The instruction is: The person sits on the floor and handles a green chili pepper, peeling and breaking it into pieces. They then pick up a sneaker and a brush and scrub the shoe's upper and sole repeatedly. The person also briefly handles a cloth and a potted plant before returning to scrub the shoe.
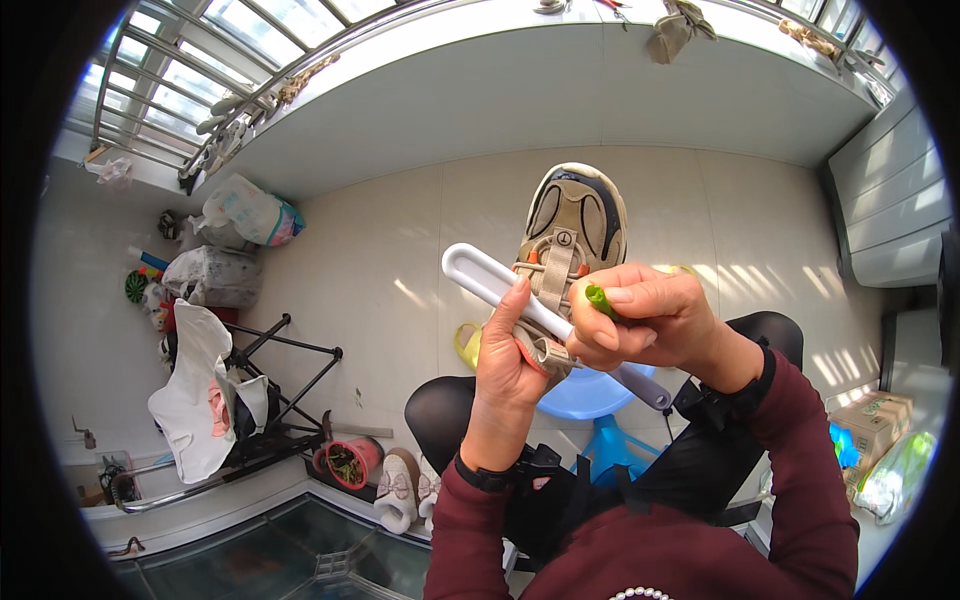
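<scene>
A beige sneaker with dark trim and orange lace loops is held up before me, toe pointing away. My left hand grips it near the heel, its thumb lying over a white and grey long-handled plastic tool. That tool crosses the sneaker at a slant. Its white oval head is at the upper left, and its grey handle end with a hole shows below my right hand. Between thumb and fingers, my right hand pinches a rolled green piece, perhaps a plant stalk. The fingers hide part of the tool's shaft.
Below the sneaker is a light-blue round plastic surface over blue legs. A yellow slipper rests on the tiles. Leftward stand a folding chair frame, a red pot and fluffy shoes; a cardboard box is at right.
</scene>
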